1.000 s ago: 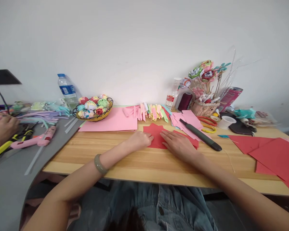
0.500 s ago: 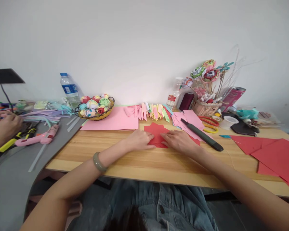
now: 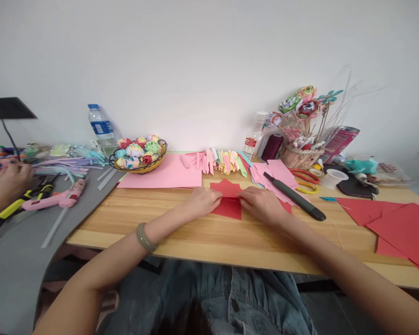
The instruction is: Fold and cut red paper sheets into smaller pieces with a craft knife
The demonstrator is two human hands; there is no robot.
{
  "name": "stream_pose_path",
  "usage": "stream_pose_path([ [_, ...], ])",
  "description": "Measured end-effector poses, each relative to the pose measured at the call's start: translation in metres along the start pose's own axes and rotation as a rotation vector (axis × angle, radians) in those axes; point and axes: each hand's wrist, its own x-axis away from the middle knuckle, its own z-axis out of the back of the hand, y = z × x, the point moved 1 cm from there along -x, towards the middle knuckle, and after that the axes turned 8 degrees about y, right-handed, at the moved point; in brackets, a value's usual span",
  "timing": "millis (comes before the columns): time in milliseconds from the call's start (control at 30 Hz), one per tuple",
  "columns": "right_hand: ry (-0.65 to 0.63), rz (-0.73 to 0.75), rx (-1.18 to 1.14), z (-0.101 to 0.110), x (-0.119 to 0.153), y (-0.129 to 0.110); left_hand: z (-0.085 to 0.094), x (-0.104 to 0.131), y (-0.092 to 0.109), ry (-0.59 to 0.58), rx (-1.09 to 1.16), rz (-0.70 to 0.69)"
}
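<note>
On our left we see a blue-capped clear plastic bottle point(image 3: 103, 129), standing near an oval, black-rimmed yellow basket point(image 3: 152, 167), which holds many colourful paper flowers point(image 3: 135, 150). On our right we see also a dark purple thread spool point(image 3: 272, 147) and a pink cylindrical can point(image 3: 341, 143).

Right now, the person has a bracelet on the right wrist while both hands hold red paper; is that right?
No: the head view shows the bracelet on the left wrist. The left hand and right hand do hold red paper.
</note>
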Motion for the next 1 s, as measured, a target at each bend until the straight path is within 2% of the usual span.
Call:
stream_pose_path([
  [133, -0.047, -0.094, -0.125, -0.003, -0.007, 0.012, 0.003, -0.002, -0.011, 0.02, 0.402, 0.191],
  [200, -0.07, -0.14, -0.157, -0.003, -0.014, 0.016, 0.003, -0.005, -0.017, 0.024, 0.527, 0.252],
  [433, -0.093, -0.264, -0.17, -0.011, -0.039, 0.021, -0.007, -0.026, -0.027, 0.029, 0.337, 0.428],
  [600, -0.111, -0.291, -0.165, -0.03, -0.046, 0.025, -0.011, -0.037, -0.031, -0.065, 0.301, 0.431],
  [767, -0.098, -0.336, -0.202, -0.039, -0.041, 0.028, -0.007, -0.039, -0.033, -0.136, 0.315, 0.408],
  [867, -0.062, -0.36, -0.268, -0.041, -0.038, 0.029, -0.004, -0.039, -0.031, -0.116, 0.315, 0.417],
  [1000, 0.03, -0.412, -0.408, -0.041, -0.037, 0.031, -0.001, -0.035, -0.027, -0.035, 0.348, 0.45],
])
